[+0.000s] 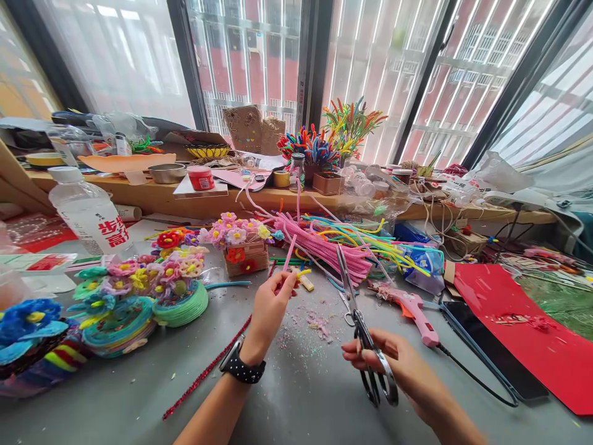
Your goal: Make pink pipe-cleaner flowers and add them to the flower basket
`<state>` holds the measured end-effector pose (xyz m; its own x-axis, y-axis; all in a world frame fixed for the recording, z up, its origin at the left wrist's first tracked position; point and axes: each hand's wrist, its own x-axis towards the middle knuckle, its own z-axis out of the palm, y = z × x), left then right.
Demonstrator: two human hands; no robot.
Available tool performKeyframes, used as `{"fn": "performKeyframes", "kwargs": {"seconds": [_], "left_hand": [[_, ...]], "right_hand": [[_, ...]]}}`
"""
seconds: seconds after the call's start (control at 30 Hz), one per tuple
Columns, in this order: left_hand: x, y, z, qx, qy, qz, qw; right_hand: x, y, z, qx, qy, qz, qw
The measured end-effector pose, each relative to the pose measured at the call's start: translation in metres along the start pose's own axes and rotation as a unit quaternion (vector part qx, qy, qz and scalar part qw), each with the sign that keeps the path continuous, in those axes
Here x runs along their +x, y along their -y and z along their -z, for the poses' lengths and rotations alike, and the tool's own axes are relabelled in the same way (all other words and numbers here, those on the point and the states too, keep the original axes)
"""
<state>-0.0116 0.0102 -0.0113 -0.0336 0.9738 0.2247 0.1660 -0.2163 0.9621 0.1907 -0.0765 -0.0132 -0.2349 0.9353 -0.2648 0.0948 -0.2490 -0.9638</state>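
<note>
My left hand point(273, 303), with a dark watch on the wrist, pinches a short pink pipe cleaner point(290, 252) that points up from the fingertips. A small yellow piece point(303, 273) shows beside those fingers; whether it is held too I cannot tell. In my right hand point(382, 352) is a pair of metal scissors point(356, 315), blades pointing up and away, apart from the pipe cleaner. Pink fluff scraps point(319, 326) lie on the grey table between the hands. Beyond them is a bundle of pink pipe cleaners point(319, 244).
Pipe-cleaner flower baskets point(180, 296) stand at the left, near a plastic bottle point(92, 213). A pink glue gun point(419, 315), a phone point(493, 349) and a red sheet point(519, 327) lie at the right. A red glittery stem point(208, 368) crosses the table under my left wrist.
</note>
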Motion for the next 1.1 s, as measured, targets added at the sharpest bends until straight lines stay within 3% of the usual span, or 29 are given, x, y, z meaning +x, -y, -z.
{"fn": "performKeyframes", "kwargs": {"seconds": [0.17, 0.37, 0.53, 1.1], "left_hand": [[-0.001, -0.002, 0.001, 0.002, -0.049, -0.026, 0.998], [-0.002, -0.003, -0.001, 0.017, -0.05, -0.028, 0.998], [-0.003, -0.004, -0.001, 0.027, -0.054, -0.035, 0.998], [-0.007, -0.001, -0.008, 0.053, 0.011, -0.037, 0.998]], "right_hand": [[0.017, -0.01, -0.022, 0.082, 0.065, 0.036, 0.994], [0.015, -0.021, -0.025, 0.07, 0.152, 0.051, 0.985], [0.008, -0.018, -0.022, 0.054, 0.143, 0.046, 0.987], [0.003, -0.017, -0.027, 0.017, 0.132, 0.032, 0.991]]}}
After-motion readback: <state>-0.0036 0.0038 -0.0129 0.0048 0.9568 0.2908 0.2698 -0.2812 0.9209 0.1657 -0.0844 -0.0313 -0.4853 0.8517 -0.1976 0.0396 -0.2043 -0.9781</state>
